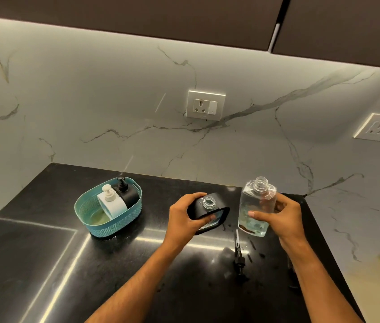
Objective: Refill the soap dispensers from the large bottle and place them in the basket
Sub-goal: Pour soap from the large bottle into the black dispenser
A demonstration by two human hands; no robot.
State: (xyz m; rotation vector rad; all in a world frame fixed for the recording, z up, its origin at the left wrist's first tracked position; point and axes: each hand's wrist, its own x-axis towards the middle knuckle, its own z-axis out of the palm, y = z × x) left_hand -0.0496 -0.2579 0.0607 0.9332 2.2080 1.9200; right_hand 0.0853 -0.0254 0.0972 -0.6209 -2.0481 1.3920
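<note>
While tilted over the black stone counter (44, 252): black soap dispenser with clear open neck (207, 206), pump off.
Left hand (184, 220): fingers curled round that dispenser, thumb on its lower edge.
Right hand (280, 215): fingers wrapped round large clear uncapped bottle (254, 206), upright, just beside the dispenser.
Teal woven plastic basket (105, 220): holding white pump dispenser (112, 203) and second black pump dispenser (126, 192).
Loose black pump with tube (239, 255): lying flat near the bottle.

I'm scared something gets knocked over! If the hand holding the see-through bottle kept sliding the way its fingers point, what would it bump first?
Probably the black dispenser in the left hand; the right hand points leftward at it, though depth is unclear.
</note>
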